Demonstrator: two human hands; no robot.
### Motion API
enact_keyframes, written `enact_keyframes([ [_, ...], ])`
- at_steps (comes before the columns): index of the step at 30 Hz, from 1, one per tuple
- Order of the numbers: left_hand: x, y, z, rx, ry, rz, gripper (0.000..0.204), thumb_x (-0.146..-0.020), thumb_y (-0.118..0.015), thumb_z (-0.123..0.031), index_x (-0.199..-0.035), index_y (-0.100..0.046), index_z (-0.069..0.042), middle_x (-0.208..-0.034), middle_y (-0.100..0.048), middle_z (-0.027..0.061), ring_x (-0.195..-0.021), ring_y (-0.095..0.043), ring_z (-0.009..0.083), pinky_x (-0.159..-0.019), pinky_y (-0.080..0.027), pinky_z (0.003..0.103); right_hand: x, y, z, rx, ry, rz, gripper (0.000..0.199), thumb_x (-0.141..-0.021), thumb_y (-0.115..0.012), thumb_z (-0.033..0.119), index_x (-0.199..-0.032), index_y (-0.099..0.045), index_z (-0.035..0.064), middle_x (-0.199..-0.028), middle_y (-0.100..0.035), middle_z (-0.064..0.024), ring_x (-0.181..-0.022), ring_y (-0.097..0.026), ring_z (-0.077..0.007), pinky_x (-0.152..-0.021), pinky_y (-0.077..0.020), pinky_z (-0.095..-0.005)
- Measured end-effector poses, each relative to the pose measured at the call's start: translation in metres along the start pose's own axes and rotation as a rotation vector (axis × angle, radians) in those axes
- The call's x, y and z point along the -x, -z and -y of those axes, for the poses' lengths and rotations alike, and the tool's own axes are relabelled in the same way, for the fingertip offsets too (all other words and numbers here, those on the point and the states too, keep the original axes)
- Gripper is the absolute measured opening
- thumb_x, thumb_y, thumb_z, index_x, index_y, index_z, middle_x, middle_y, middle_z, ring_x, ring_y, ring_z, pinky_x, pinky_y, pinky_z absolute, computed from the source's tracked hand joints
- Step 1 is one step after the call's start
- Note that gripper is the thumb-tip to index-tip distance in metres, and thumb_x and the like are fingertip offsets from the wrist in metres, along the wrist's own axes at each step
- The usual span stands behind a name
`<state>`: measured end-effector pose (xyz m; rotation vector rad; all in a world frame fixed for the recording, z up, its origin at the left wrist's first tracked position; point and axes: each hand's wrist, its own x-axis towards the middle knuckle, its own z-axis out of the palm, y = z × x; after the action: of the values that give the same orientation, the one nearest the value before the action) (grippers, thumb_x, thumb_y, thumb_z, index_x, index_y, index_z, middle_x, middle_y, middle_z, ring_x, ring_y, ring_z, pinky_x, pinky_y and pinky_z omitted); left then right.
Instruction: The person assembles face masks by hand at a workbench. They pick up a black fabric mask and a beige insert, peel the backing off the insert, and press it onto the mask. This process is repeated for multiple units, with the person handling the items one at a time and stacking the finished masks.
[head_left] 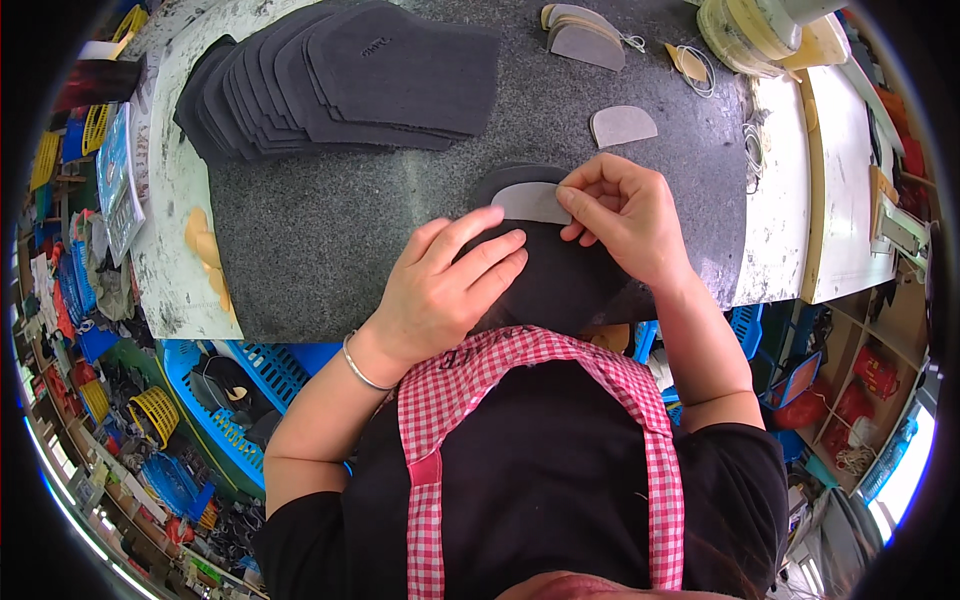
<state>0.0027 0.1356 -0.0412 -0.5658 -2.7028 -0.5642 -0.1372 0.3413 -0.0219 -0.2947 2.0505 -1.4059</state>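
Note:
A black fabric piece point(560, 285) lies on the grey stone slab point(330, 225) right in front of me. My left hand point(445, 285) lies flat on it, fingers stretched toward the right. A light grey half-round patch point(528, 203) sits on the piece's far end. My right hand point(625, 215) pinches the patch's right edge with thumb and fingertips. A silver bangle is on my left wrist.
A fanned stack of black fabric pieces point(340, 80) lies at the slab's far left. One loose grey patch point(622, 126) and a small pile of patches point(585, 35) lie beyond my hands. Tape rolls point(750, 35) sit far right. Blue baskets point(250, 385) stand below the table.

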Motion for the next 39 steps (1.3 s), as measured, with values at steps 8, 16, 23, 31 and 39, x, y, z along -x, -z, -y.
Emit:
enact_keyframes([
  [8,-0.018,0.015,0.015,0.172,0.084,0.027,0.019,-0.086,-0.076,-0.010,-0.105,-0.079,-0.010,-0.114,-0.075,0.0038,-0.124,-0.068,0.0264,-0.100,-0.052,0.045,-0.015,0.000,0.017,0.971,0.457,-0.274,0.045,-0.089,-0.085,0.043,-0.093,-0.058,0.0065,-0.071,-0.066,-0.0093,-0.062,-0.068,-0.0298,-0.060,-0.0531,-0.0411],
  [16,-0.038,0.047,0.103,-0.260,0.199,0.063,0.047,-0.083,-0.078,-0.004,-0.130,-0.074,-0.010,-0.146,-0.068,0.0089,-0.143,-0.057,0.0256,-0.119,-0.040,0.044,-0.063,0.086,0.000,0.939,0.432,-0.187,0.032,-0.087,-0.083,0.029,-0.108,-0.073,0.0070,-0.103,-0.071,-0.0104,-0.105,-0.067,-0.0312,-0.087,-0.0544,-0.0426],
  [23,-0.031,0.057,0.088,-0.052,0.243,0.116,0.039,-0.090,-0.071,0.003,-0.127,-0.076,-0.008,-0.138,-0.072,0.0106,-0.139,-0.061,0.0254,-0.120,-0.042,0.044,-0.047,0.081,-0.003,0.796,0.415,-0.251,0.030,-0.084,-0.086,0.027,-0.099,-0.075,0.0041,-0.101,-0.073,-0.0099,-0.102,-0.068,-0.0282,-0.088,-0.0545,-0.0409],
  [31,-0.041,0.057,0.027,-0.019,-0.116,-0.166,0.035,-0.093,-0.060,0.000,-0.124,-0.077,-0.002,-0.128,-0.076,0.0156,-0.127,-0.071,0.0292,-0.114,-0.052,0.046,-0.045,0.092,0.003,0.667,0.239,-0.231,0.025,-0.093,-0.080,0.024,-0.110,-0.080,0.0052,-0.101,-0.073,-0.0100,-0.092,-0.067,-0.0277,-0.086,-0.0552,-0.0401],
  [39,-0.019,0.028,-0.005,0.442,0.029,0.158,0.041,-0.086,-0.074,-0.003,-0.126,-0.076,-0.004,-0.128,-0.077,0.0125,-0.117,-0.075,0.0267,-0.102,-0.057,0.040,-0.019,0.057,0.012,0.562,0.653,-0.322,0.017,-0.091,-0.077,0.004,-0.108,-0.080,0.0049,-0.096,-0.076,-0.0087,-0.088,-0.071,-0.0244,-0.080,-0.0572,-0.0345],
])
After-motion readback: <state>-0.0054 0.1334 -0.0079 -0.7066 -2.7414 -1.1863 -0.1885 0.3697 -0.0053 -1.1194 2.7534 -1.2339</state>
